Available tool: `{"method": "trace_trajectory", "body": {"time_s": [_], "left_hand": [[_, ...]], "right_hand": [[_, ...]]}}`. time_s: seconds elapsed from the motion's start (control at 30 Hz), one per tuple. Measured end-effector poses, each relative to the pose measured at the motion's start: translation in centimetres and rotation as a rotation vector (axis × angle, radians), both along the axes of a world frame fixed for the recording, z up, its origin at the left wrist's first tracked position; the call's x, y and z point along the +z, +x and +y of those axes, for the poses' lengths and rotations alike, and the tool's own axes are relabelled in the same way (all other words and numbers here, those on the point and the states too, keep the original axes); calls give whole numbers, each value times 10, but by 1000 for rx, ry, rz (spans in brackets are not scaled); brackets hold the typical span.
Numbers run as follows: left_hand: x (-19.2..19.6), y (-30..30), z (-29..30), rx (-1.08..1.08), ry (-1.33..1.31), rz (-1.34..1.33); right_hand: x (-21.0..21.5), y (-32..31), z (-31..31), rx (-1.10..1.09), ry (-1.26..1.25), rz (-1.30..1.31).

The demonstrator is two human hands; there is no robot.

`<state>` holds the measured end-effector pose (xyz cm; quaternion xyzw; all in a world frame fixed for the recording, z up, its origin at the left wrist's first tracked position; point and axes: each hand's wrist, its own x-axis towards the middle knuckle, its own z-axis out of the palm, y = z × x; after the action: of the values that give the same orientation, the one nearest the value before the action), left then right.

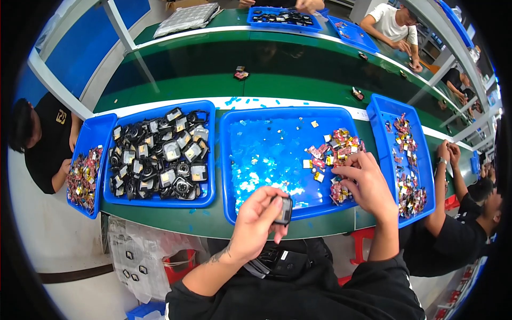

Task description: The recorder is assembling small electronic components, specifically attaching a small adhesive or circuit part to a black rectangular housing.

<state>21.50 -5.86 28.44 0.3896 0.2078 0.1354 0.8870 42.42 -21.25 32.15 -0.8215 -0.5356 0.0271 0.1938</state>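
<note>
My left hand [257, 220] is closed around a small black device [284, 209], held over the near rim of the middle blue tray [226, 160]. My right hand [364, 180] reaches into that tray's right side, fingers spread over a heap of small red and gold parts [336, 148]. I cannot tell whether its fingertips pinch one. Clear and blue film scraps [261, 154] litter the tray floor.
A blue tray [211, 154] on the left is packed with several black devices [157, 157]. Narrow blue trays at far left [101, 125] and right [381, 133] hold more small parts. Other people sit on both sides and across the green conveyor belt [213, 64].
</note>
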Motion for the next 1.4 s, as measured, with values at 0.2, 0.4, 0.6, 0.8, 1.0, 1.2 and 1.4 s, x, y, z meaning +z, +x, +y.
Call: {"method": "trace_trajectory", "body": {"time_s": [0.2, 0.4, 0.6, 0.8, 1.0, 1.2, 1.4], "left_hand": [[-2, 5, 11, 34, -147, -32], [1, 2, 17, 32, -7, -82], [3, 1, 30, 99, 272, -75], [6, 0, 34, 208, -32, -97], [10, -4, 56, 303, -111, -140], [7, -4, 47, 355, -122, -86], [9, -4, 51, 278, -62, -133]], "right_hand": [[7, 8, -2, 121, 72, -104], [-6, 14, -2, 44, 293, 175], [-13, 12, -2, -91, 435, 408], [-17, 18, 2, -93, 451, 194], [-18, 22, 0, -246, 438, 477], [-24, 30, -2, -151, 309, 119], [-16, 11, -7, -172, 583, 501]]}}
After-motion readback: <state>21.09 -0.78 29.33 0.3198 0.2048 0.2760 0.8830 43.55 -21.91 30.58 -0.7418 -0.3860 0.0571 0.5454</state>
